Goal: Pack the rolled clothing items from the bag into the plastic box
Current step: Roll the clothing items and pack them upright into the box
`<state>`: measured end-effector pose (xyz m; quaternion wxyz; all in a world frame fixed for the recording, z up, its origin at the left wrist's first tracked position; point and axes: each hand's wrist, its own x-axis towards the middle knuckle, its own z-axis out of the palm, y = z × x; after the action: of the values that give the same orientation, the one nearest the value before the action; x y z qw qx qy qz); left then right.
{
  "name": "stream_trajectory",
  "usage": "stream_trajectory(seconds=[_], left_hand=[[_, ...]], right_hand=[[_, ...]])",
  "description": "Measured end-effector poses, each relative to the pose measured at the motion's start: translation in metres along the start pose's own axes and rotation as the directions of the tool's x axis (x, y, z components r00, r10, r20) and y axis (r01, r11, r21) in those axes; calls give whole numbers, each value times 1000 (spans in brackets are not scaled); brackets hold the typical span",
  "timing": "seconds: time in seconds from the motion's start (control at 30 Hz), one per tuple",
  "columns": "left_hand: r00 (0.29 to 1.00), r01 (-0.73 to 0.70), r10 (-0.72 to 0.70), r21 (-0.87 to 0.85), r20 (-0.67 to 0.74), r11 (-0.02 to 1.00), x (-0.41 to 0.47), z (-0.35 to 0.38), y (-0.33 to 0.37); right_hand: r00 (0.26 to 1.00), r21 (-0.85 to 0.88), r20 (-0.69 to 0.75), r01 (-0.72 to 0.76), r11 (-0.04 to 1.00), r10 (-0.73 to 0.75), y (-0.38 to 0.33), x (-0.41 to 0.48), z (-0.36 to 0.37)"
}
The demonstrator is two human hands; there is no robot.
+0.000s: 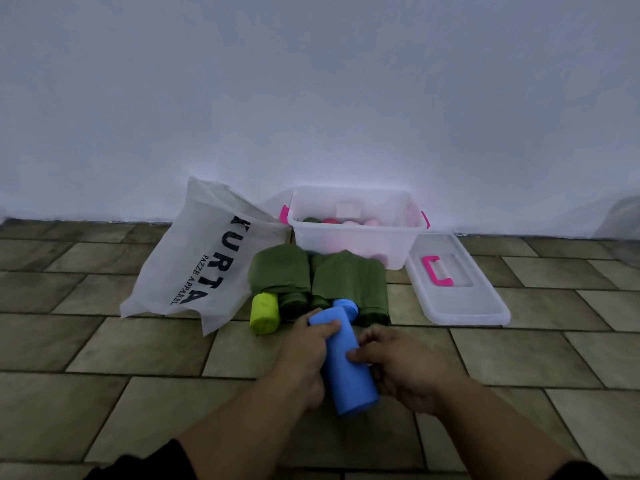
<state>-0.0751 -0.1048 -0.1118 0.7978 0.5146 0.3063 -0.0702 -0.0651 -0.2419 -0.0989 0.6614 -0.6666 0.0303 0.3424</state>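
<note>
A blue rolled garment (346,368) lies lengthwise between both hands above the tiled floor. My left hand (306,355) grips its left side with the thumb over the top. My right hand (398,365) grips its right side, thumb on the roll. Behind it lie a lime-green roll (264,312), two large dark green rolls (280,271) (349,277) and a second blue roll (347,305). The clear plastic box (353,240) with pink latches stands by the wall, holding pink and green rolls. The white bag (194,261) lies to its left.
The box's clear lid (460,299) with a pink handle lies flat on the floor to the right of the box. A pale wall runs just behind the box and the bag. Brownish floor tiles spread to both sides.
</note>
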Motion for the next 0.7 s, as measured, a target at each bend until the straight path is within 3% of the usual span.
stream_trajectory(seconds=[0.07,0.13,0.2,0.27,0.33,0.4,0.47,0.5,0.57,0.63,0.7], left_hand=[[993,-114,110,146,33,983,7,9,21],[960,-280,255,354,117,893,20,18,49],[890,-446,421,530,176,722,35,26,83],[786,-520,592,710,179,475,57,31,117],[734,-418,660,874,164,248,80,36,144],[778,-259,612,960,143,105,101,39,160],[849,-166,515,985,118,48,118,42,166],[880,-145,464,988,104,54,125,42,166],[920,-132,382,986,83,103,135,41,164],[928,-142,360,983,90,120,140,40,162],[927,-145,362,983,94,115,141,39,163]], right_hand=[[999,44,43,3,999,-5,-17,4,-12],[998,91,62,27,996,-32,-41,9,-27],[994,104,52,92,990,-98,-74,14,-44],[982,87,-6,189,978,-189,-112,24,-62],[949,59,-142,291,955,-281,-150,42,-80],[872,-125,-331,339,932,-362,-182,70,-95],[761,-418,-494,215,883,-420,-200,105,-107],[721,-561,-531,93,823,-444,-205,122,-110],[719,-764,-521,-154,627,-459,-207,153,-110],[780,-869,-471,-329,370,-412,-201,175,-104],[846,-910,-414,-397,120,-336,-197,187,-95]])
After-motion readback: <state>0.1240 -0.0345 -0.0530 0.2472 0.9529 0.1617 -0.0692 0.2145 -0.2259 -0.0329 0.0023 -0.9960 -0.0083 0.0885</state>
